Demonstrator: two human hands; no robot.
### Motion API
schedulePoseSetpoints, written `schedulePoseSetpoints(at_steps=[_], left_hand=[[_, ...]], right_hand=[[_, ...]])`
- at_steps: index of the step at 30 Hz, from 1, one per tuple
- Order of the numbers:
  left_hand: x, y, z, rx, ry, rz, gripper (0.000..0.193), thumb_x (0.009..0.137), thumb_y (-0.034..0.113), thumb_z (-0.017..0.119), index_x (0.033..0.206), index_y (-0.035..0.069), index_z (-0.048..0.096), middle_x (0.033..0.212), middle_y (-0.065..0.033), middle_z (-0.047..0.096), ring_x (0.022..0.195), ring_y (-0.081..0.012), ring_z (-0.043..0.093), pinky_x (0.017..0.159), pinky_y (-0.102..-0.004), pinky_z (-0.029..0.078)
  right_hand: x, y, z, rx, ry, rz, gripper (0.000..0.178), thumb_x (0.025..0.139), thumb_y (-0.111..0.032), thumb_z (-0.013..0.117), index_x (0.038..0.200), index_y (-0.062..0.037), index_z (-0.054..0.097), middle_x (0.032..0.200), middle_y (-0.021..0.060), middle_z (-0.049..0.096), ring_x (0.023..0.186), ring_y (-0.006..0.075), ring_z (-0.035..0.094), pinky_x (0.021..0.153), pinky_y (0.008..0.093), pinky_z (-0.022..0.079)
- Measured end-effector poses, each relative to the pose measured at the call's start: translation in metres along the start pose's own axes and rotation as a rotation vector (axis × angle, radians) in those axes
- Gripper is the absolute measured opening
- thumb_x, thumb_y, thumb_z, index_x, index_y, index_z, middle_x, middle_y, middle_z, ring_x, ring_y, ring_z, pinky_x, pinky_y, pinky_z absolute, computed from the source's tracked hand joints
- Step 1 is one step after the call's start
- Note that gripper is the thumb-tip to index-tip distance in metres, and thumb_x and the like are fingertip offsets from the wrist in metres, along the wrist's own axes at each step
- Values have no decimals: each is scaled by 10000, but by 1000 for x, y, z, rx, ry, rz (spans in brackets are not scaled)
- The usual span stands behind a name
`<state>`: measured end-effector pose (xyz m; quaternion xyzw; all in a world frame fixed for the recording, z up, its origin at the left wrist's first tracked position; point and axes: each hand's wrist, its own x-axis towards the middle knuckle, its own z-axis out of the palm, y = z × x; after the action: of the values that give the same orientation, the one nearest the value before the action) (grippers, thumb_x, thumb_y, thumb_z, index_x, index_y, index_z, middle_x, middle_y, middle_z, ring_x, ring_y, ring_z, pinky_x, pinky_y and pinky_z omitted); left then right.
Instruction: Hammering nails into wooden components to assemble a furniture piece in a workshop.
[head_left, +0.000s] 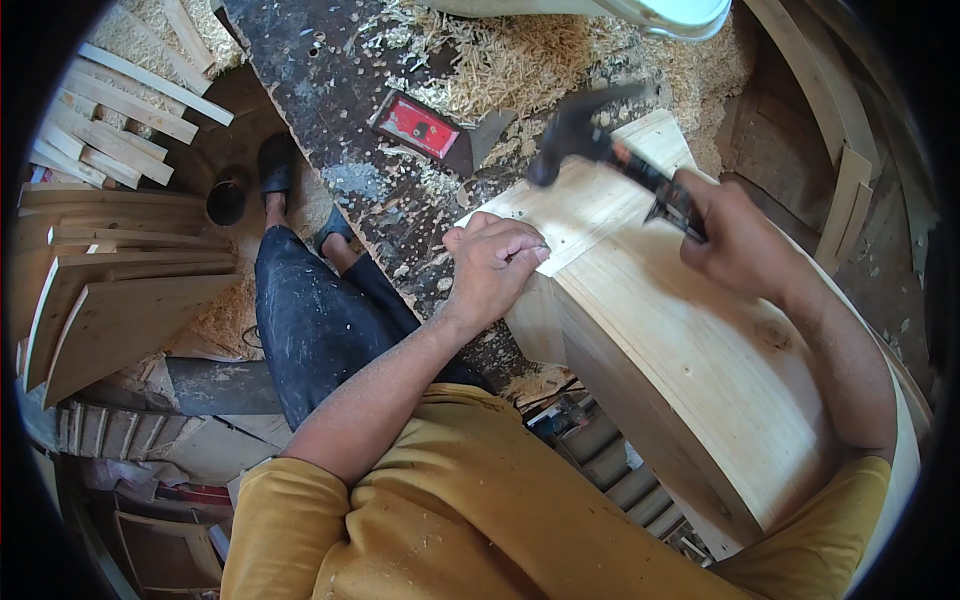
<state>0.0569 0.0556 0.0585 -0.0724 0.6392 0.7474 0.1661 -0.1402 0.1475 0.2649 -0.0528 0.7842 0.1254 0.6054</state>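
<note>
My right hand (735,235) grips a claw hammer (645,172) by its handle. The hammer's dark head is blurred and raised over the far end of a pale wooden box-like piece (700,330). At the near left corner of that end, my left hand (497,262) rests on the wood with thumb and forefinger pinched together. A small nail (543,247) shows at those fingertips, mostly hidden by them. A seam crosses the wood just beside my left hand, with a few small dark marks near it.
The dark, paint-spotted workbench (300,65) carries wood shavings (525,70), a red rectangular case (418,125) and a white tub (670,12). Wooden slats (130,100) and upright boards (130,330) stand at left. Curved wood (820,80) lies at far right. My legs (315,310) are beside the bench.
</note>
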Motion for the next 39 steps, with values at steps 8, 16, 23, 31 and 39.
schedulePoseSetpoints(at_steps=[8,16,23,31,39], left_hand=[[-3,-4,4,25,21,26,82,768,225,699,755,144,708,862,50,678,870,-148,517,824,-365,252],[-7,-12,-10,8,-48,47,103,767,161,686,853,105,697,959,12,674,951,-181,541,874,-364,302],[-22,-13,-44,290,-64,214,348,743,94,682,1088,68,653,1187,-60,606,1104,-280,524,945,-412,398],[-25,-31,-40,334,-10,306,399,706,92,724,1098,131,661,1178,-7,621,1102,-255,537,886,-395,407],[-32,10,-49,107,40,163,422,706,194,743,1084,42,633,1089,-100,633,1084,-292,528,934,-413,387]], right_hand=[[0,-3,6,-78,-85,54,244,730,-2,568,964,-33,509,751,201,588,773,379,602,693,462,458],[1,-4,18,-210,-92,-5,230,740,-4,566,955,-33,491,728,197,579,701,368,603,641,442,455],[-1,-17,11,-247,-47,58,241,750,-17,549,987,-49,518,747,209,600,755,383,619,687,483,477],[1,-16,8,-13,190,-48,227,730,8,532,952,-27,499,741,221,590,730,415,594,655,475,452],[-11,-24,9,-2,-48,4,205,731,-21,611,889,-12,481,679,199,529,648,362,529,606,426,415]])
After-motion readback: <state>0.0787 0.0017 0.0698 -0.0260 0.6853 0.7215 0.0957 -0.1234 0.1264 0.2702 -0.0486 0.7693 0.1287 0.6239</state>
